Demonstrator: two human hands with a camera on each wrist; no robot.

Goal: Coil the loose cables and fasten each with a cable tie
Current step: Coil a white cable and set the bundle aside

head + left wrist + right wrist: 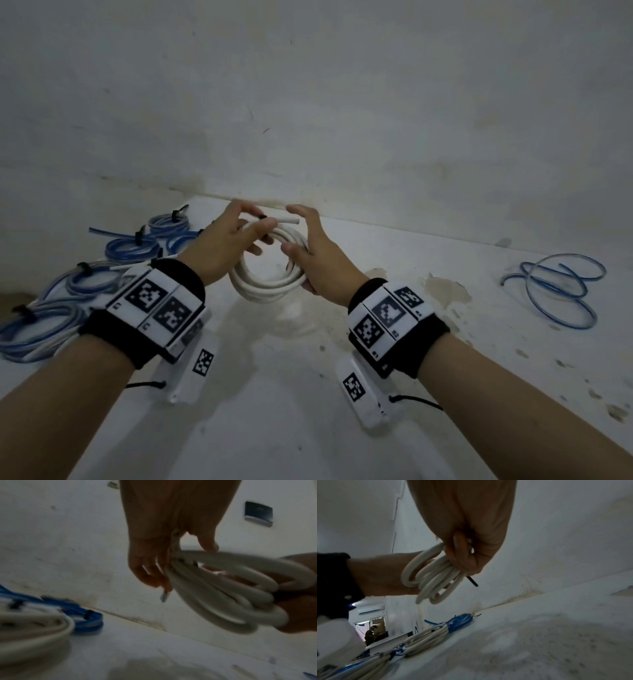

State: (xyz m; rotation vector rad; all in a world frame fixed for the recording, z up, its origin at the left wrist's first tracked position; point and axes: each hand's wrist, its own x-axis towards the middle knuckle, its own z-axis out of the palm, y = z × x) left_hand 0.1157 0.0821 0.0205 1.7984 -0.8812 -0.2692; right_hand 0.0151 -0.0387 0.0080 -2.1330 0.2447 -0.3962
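A stained white wall (308,102) rises behind the white table (291,394) you are working at, its paint chipped and blotched toward the right. You hold the white cable coil (270,277) in the air above the table's middle, between both hands. Your right hand (317,255) has its grip closed around the coil's right side, thumb inside the ring and fingers curled over the loops, with the forefinger raised. Your left hand (227,243) pinches the far side of the coil, where the cut white end (289,220) sticks out toward the right hand. A thin black cable tie (471,580) pokes out beside the right fingers in the right wrist view; what holds it I cannot tell. On the table to your left lie bundled blue coils (137,245) with black ties on them, some mixed with white cable. Well apart on the right lies a loose blue cable (555,291), looped and untied
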